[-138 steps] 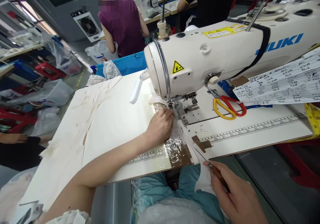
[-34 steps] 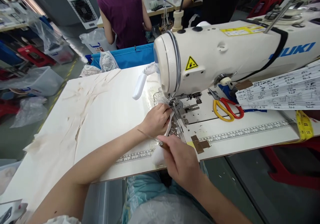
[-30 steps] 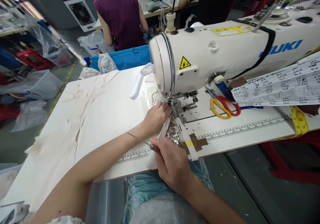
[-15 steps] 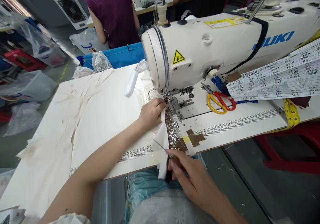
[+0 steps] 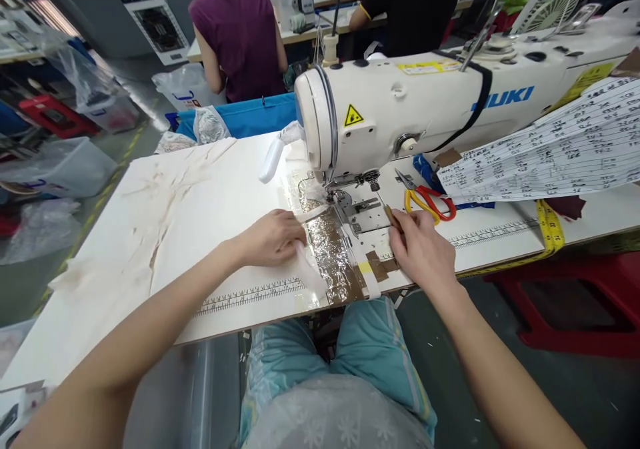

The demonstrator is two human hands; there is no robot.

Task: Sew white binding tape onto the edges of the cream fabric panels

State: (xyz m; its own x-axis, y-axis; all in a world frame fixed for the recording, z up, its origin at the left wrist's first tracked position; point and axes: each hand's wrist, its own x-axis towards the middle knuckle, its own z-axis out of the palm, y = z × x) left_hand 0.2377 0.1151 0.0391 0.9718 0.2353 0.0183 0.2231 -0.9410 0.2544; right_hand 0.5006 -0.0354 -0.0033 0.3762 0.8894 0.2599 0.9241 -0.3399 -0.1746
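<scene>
White cloth [image 5: 311,274] is pinched in the left hand [image 5: 275,239]'s closed fingers, apparently kept straight toward the sewing machine [image 5: 380,115]; a thin tool [image 5: 389,215] is gripped in the right hand [image 5: 425,247]'s curled fingers. Rightward movement is narrowed by scissors [image 5: 431,203], wider room being given leftward by the table [image 5: 225,202], whose front edge is crossed by both forearms.

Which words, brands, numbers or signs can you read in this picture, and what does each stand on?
"JUKI", in blue on the sewing machine, J partly behind the black strap.
Warning triangle, yellow, with no words, on the same machine.
Too small or blurred to read: handwriting on the paper sheets, print on the yellow labels, numbers on the ruler strips and tape measure.
</scene>
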